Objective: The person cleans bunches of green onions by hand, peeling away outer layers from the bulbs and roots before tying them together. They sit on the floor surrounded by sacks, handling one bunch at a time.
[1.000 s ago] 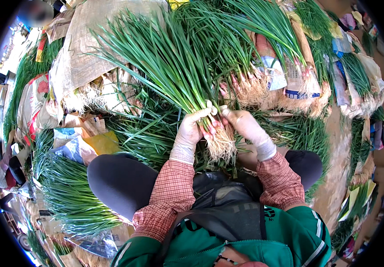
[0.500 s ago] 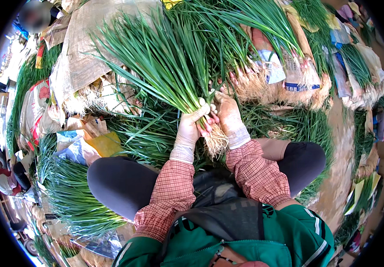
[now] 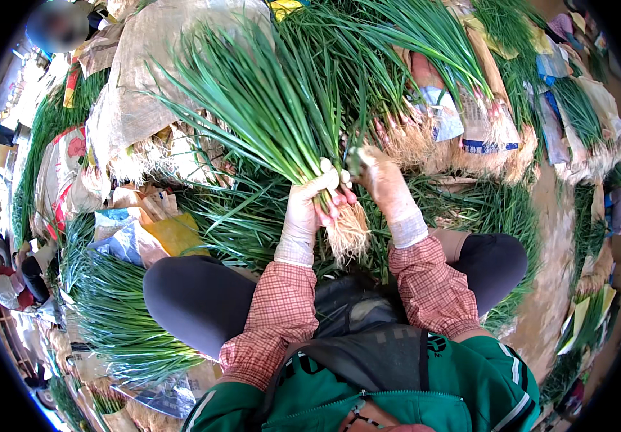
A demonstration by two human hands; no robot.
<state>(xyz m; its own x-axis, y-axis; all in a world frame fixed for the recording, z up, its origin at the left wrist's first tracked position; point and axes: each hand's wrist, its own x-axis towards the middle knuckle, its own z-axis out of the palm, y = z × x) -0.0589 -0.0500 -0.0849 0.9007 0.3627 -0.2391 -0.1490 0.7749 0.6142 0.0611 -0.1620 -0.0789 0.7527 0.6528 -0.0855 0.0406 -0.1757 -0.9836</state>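
My left hand (image 3: pixel 306 200), in a thin pale glove, is wrapped round a bunch of spring onions (image 3: pixel 274 122) just above the bulbs. The long green leaves fan away from me to the upper left. Reddish bulbs (image 3: pixel 333 205) and straw-coloured roots (image 3: pixel 347 234) hang below the grip. My right hand (image 3: pixel 384 186), also gloved, is just right of the bunch, apart from the bulbs. Its fingers curl together, blurred at the tips, with something small and greenish there that I cannot make out.
Loose green leaves (image 3: pixel 242 216) lie between my knees and the far piles. Rooted spring onions (image 3: pixel 404 137) are stacked beyond my right hand, beside a sacking sheet (image 3: pixel 173 54). More spring onions (image 3: pixel 127 317) lie by my left knee, near a yellow plastic sheet (image 3: pixel 173 234).
My right hand has drawn away from the bunch, to the right. My left hand keeps its grip on the spring onions, almost unmoved.
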